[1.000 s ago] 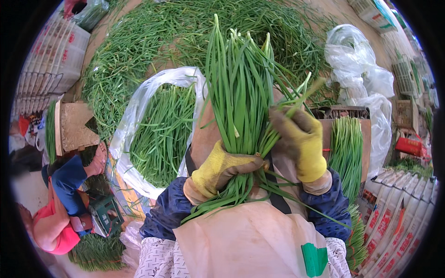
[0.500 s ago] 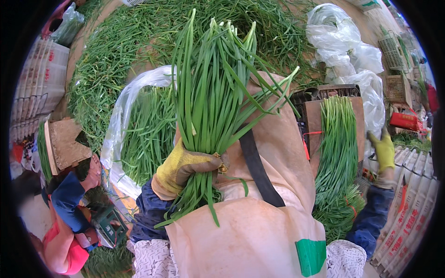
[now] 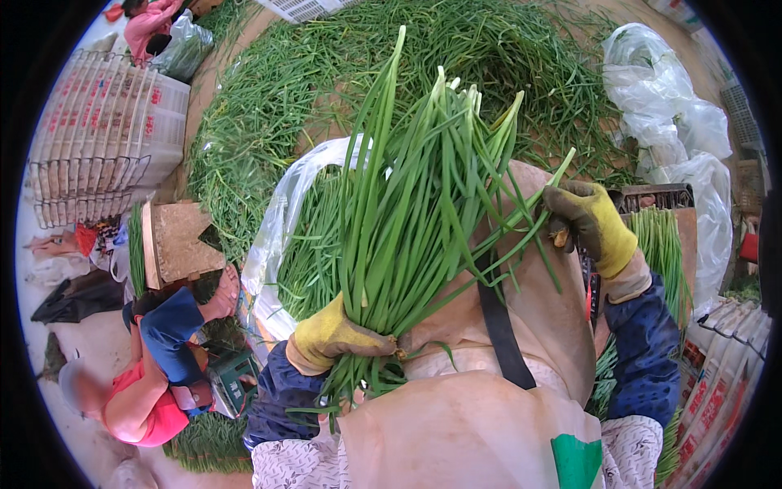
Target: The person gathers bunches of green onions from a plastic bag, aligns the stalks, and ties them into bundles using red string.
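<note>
My left hand [image 3: 342,332], in a yellow and brown work glove, is closed round a thick bunch of garlic chives [image 3: 407,212]. The pale stalk ends fan out upward and away from me, while leaf ends hang below the fist. At the right side of the bunch is my right hand [image 3: 595,224], gloved the same way, its fingers curled in beside some stray stalks. Whatever its fingertips pinch is too small to make out. Beyond my right forearm, partly hidden, a neat pile of chives [image 3: 658,240] lies on a brown board.
Loose chives [image 3: 269,106] cover much of the ground ahead. A clear plastic bag [image 3: 273,220] with more chives lies left of the bunch. Stacked white crates [image 3: 106,122] stand far left. A co-worker in a pink top [image 3: 151,407] sits at lower left. Crumpled plastic [image 3: 676,122] lies right.
My right hand has come in from the far right, where its fingers were spread, to the bunch's right side, and has curled. The view has shifted; my left hand keeps its grip.
</note>
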`<move>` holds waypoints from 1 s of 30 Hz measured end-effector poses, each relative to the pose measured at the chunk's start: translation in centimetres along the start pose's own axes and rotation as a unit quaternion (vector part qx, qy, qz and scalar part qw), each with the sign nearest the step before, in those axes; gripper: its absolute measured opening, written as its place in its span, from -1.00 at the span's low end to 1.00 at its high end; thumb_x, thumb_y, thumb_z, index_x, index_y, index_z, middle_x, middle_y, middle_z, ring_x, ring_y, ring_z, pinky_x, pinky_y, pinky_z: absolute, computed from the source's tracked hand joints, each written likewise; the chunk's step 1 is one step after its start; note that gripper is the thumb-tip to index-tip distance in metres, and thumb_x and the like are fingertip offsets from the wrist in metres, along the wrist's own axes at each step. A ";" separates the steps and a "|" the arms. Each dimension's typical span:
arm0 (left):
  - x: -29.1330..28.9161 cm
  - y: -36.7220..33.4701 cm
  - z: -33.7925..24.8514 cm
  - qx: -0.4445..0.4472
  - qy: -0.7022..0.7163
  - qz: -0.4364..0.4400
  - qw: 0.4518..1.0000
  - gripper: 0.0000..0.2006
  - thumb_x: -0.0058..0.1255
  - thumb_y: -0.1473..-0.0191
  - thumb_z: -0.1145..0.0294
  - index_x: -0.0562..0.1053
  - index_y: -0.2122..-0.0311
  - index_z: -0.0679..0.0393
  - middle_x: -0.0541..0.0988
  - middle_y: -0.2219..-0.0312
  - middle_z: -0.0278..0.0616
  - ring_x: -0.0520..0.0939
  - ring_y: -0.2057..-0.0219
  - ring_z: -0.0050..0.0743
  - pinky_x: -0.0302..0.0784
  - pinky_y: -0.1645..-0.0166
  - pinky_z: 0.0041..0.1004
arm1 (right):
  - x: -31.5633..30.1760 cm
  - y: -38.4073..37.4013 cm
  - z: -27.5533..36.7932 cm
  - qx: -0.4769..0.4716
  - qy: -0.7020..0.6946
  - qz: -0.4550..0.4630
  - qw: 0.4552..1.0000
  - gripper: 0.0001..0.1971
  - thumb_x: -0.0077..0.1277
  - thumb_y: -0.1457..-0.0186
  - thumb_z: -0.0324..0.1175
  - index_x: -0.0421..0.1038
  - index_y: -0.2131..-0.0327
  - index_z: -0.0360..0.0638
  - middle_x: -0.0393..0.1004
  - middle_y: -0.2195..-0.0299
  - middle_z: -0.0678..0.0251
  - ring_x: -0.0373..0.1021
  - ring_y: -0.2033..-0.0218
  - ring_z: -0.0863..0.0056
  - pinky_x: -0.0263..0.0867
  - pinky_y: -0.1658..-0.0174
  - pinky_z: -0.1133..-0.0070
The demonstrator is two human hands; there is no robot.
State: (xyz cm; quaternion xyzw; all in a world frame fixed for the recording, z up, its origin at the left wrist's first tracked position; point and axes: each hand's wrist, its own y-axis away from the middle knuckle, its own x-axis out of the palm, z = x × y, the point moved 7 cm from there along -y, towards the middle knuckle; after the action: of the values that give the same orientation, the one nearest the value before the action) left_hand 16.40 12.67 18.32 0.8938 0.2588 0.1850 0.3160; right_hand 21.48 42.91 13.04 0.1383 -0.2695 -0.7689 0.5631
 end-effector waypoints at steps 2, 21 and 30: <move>-0.4 0.5 1.5 -0.039 0.041 0.023 0.998 -0.56 0.27 0.32 0.53 0.44 0.20 0.26 0.54 0.40 -0.24 0.53 0.41 -0.52 0.48 0.34 -0.48 | -0.8 -0.8 -0.8 0.037 0.007 0.026 0.999 -0.74 0.03 -0.08 -0.23 0.43 0.41 -0.28 0.39 0.71 0.40 0.30 0.77 0.69 0.16 0.75 0.73; 0.3 -0.5 4.4 -0.041 -0.058 0.004 0.997 -0.55 0.29 0.36 0.48 0.47 0.22 0.22 0.56 0.41 -0.29 0.47 0.42 -0.56 0.43 0.32 -0.49 | -8.0 1.0 4.6 -0.261 0.388 -0.332 0.819 -0.58 0.11 0.02 -0.29 0.37 0.08 -0.25 0.47 0.17 0.14 0.41 0.18 0.37 0.31 0.11 0.50; 0.2 -0.3 4.9 -0.075 -0.045 0.029 0.996 -0.35 0.36 0.39 0.45 0.39 0.06 0.27 0.55 0.23 -0.24 0.48 0.24 -0.54 0.42 0.11 -0.47 | 5.5 -2.4 6.4 -0.288 0.574 0.017 0.766 -0.30 0.19 0.27 0.04 0.37 0.10 -0.30 0.38 0.08 0.00 0.30 0.02 0.17 0.20 -0.01 0.38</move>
State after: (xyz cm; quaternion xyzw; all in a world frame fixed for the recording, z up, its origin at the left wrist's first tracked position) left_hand 18.92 10.69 14.62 0.8819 0.2042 0.1728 0.3881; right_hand 14.46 39.93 17.41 0.3807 0.3360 -0.5779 0.6389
